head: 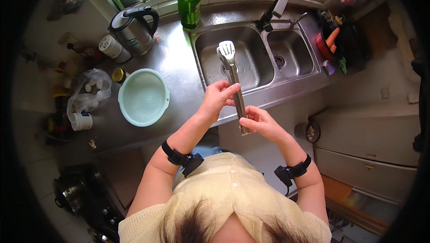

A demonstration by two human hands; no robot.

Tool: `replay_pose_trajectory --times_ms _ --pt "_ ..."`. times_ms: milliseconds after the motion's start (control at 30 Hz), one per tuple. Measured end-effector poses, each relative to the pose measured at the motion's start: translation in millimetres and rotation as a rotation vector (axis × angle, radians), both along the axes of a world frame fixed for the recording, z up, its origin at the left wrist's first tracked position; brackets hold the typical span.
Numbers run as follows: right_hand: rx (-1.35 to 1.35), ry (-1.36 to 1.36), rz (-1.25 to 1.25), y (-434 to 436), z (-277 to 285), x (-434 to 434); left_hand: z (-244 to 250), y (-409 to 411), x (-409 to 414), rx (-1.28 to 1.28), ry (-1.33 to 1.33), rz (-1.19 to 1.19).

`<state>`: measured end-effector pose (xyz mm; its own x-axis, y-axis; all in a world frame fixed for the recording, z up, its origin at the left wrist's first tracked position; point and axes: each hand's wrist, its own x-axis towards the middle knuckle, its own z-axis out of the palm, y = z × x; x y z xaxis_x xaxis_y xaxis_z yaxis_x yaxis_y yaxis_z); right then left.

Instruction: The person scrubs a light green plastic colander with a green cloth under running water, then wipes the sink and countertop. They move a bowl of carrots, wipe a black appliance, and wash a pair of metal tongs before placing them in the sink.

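Observation:
Metal kitchen tongs [237,92] are held upright in front of me over the near rim of the steel double sink [258,103]. Their slotted tips point away from me, over the larger basin, and lie close together. My left hand [220,98] grips the middle of the tongs between thumb and fingers. Near their hinged end, my right hand [258,122] pinches them, thumb on top. Behind the tongs, the drain of the large basin is partly hidden.
To the left on the counter are a pale green colander [143,97], an electric kettle [134,31], a bag of eggs [92,90] and a lidded jar [119,75]. A green pump bottle [189,6] stands behind the sink, beside the faucet [265,21]. A red container [324,45] holding carrots is at right.

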<state>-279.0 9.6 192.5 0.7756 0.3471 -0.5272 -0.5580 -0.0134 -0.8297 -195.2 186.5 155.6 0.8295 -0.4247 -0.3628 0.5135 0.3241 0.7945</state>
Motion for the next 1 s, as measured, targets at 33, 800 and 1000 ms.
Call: replay_pose_trajectory --times_ms 33,800,1000 --pt "0.002 0.012 -0.016 -5 0 9 0 -6 8 0.0 0.004 0.003" --pt "-0.503 -0.211 -0.594 -417 -144 158 -36 -213 84 0.313 0.186 -0.06" --pt "-0.922 -0.341 -1.117 -634 -187 162 -43 -336 95 0.379 0.208 -0.178"
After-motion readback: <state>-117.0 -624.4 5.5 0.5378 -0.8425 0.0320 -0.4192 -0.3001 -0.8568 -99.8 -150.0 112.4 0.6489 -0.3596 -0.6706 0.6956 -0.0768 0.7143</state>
